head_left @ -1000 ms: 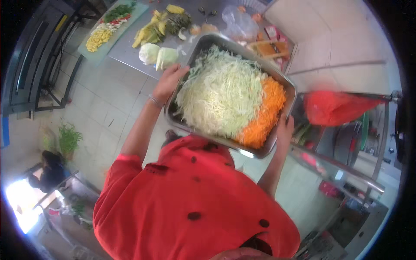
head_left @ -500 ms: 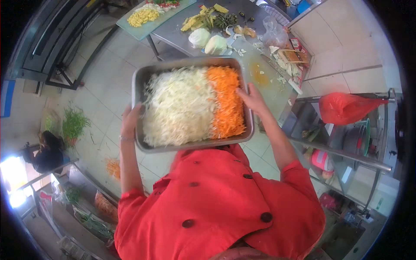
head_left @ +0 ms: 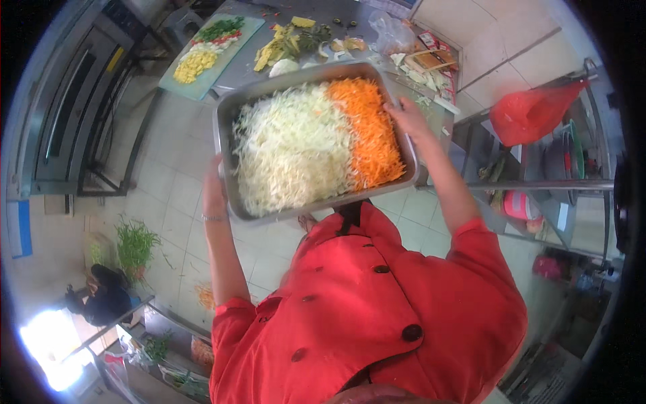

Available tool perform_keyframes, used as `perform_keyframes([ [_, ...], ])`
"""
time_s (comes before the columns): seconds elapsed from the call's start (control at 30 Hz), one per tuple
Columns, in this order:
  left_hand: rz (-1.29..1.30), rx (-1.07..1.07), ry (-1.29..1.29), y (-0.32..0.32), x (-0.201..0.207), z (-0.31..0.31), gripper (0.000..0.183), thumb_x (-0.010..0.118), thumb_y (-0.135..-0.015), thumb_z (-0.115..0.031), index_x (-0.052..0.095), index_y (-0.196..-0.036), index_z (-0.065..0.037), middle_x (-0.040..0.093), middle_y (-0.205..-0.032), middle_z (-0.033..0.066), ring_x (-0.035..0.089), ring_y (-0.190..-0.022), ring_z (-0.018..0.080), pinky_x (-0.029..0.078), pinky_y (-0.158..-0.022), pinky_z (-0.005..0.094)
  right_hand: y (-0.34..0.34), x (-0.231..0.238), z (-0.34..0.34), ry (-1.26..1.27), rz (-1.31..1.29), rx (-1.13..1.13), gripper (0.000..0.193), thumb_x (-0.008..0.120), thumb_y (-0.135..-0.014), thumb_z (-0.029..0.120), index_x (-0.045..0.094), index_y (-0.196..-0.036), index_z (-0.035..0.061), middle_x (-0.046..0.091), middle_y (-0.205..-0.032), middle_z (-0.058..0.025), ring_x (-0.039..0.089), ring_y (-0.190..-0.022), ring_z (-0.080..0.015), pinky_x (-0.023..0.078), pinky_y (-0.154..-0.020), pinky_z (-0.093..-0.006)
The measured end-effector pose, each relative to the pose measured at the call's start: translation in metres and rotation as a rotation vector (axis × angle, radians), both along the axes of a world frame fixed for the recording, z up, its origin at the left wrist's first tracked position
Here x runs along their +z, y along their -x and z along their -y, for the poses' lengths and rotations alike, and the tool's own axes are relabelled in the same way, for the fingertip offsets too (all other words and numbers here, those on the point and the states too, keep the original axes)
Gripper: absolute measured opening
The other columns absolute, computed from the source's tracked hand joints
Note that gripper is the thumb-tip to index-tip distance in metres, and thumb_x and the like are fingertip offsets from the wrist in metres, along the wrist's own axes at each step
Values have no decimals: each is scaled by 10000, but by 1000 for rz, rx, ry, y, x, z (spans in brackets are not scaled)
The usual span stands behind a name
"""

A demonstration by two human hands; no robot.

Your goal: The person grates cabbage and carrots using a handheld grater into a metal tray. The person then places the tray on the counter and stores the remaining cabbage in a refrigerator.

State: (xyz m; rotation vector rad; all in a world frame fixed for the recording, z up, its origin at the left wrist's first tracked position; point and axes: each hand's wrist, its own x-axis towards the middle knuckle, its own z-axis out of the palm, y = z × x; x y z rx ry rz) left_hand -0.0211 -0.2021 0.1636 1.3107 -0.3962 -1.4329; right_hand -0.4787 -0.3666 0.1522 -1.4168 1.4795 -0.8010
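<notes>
Held up in front of my red jacket is a deep rectangular metal tray. Shredded white cabbage fills its left and middle parts, and shredded carrot fills a strip on the right. My left hand grips the tray's left side, its fingers partly hidden behind the wall. On the opposite side, my right hand is closed on the rim, the thumb over the edge beside the carrot. The tray tilts slightly, its right end farther from me.
Beyond the tray stands a metal table with pineapple peelings and a cutting board of chopped vegetables. A metal rack with a red bag is at right. Leafy greens and carrot shreds lie toward the left floor.
The tray has moved a little up and right in view, its right end rising. The surroundings have shifted as my view turned. Both hands keep their hold.
</notes>
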Motion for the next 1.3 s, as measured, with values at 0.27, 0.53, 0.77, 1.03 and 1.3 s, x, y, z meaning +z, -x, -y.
perform_keyframes([
  [0.27,391,-355,168,5,47,126,281,682,-919,-176,607,-1101,24,679,-969,103,667,-830,175,549,-716,318,52,29,3,83,-14,-246,369,702,-928,251,669,-1145,-45,694,-1070,-100,634,-958,-166,493,-843,-307],
  [0.53,484,-407,27,24,-6,174,274,675,-883,-123,602,-1090,41,674,-935,112,658,-786,190,539,-657,353,55,22,21,-245,194,-215,398,677,-949,293,652,-1155,-47,683,-1100,-102,640,-967,-182,515,-833,-329],
  [0.77,436,-496,16,28,-46,196,332,675,-876,-109,595,-1125,95,681,-961,139,667,-768,215,549,-657,371,38,25,6,-162,-18,-364,352,676,-943,283,650,-1169,13,685,-1081,-91,635,-975,-192,514,-857,-339],
  [1.03,367,-576,54,47,-81,241,336,651,-914,-104,590,-1177,95,689,-1016,171,694,-830,254,576,-695,390,44,-10,-40,426,-323,-379,391,672,-940,290,630,-1193,-7,696,-1085,-141,643,-1033,-205,494,-912,-332],
  [1.3,295,-603,130,25,-85,240,441,661,-928,-152,519,-1258,104,654,-1134,200,672,-916,248,577,-710,399,-142,-34,-200,369,-740,-201,319,685,-891,253,620,-1143,68,659,-1047,-148,682,-864,-303,552,-744,-430],
])
